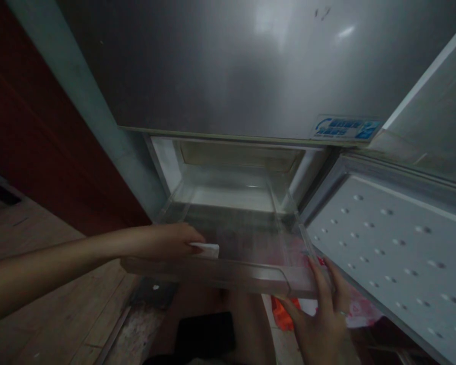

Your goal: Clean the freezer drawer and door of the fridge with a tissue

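A clear plastic freezer drawer (235, 271) is pulled out of the lower compartment (231, 197) of a fridge. My left hand (171, 240) is over the drawer's left front part, its fingers closed on a small white cloth or folded tissue (209, 249); which of the two I cannot tell. At the drawer's right front corner, my right hand (323, 309) grips the rim, fingers over the top and thumb below the front. Through the clear plastic the drawer's floor shows, a little blurred.
The freezer door (395, 243) stands open on the right, and the closed upper fridge door (220, 66) is above. A reddish-brown wooden panel (53, 126) is on the left. Below lie an orange bag (283, 314) and pink-white plastic (361, 309). A dark flat object (205, 334) rests at my legs.
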Motion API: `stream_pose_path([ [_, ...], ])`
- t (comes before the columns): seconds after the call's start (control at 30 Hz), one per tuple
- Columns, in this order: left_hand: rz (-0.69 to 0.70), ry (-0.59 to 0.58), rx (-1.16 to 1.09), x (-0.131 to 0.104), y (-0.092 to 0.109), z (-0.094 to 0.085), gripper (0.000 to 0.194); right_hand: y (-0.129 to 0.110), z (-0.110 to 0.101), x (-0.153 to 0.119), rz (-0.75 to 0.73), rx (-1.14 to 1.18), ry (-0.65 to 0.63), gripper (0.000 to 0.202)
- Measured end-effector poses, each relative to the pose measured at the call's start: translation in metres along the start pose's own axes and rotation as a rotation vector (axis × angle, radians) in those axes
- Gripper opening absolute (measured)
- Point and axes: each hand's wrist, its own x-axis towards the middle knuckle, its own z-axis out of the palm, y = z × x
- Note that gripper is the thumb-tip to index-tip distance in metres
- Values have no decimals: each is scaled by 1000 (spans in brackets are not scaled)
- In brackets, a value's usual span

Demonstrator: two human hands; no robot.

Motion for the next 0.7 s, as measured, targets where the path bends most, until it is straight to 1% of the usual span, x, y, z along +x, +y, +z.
stream_pose_path([
  [0.1, 110, -59, 60, 27, 24, 2, 23, 0, 0, -1, 8, -2, -6, 69],
  [0.2, 190, -90, 105, 54, 47, 8, 24, -2, 0, -1, 20, -7, -14, 68],
  [0.27, 257, -112, 97, 70, 61, 13, 24, -2, 0, -1, 21, -8, -6, 68],
  [0.33, 324, -123, 63, 84, 72, 18, 23, -3, 0, -1, 22, -9, 1, 68],
  [0.4, 382, -106, 32, 96, 77, 22, 23, -3, 0, -1, 28, -12, -2, 68],
  [0.47, 427, -92, -4, 105, 75, 26, 22, -3, 0, -1, 36, -15, -11, 68],
  [0.53, 466, -122, -55, 108, 65, 27, 22, -2, -1, -1, 34, -18, -14, 68],
  [0.63, 470, -203, -107, 102, 39, 23, 27, -1, -1, -1, 26, -11, -19, 68],
  [0.7, 416, -227, -114, 92, 18, 19, 29, 0, -1, -2, 28, -1, -26, 68],
])
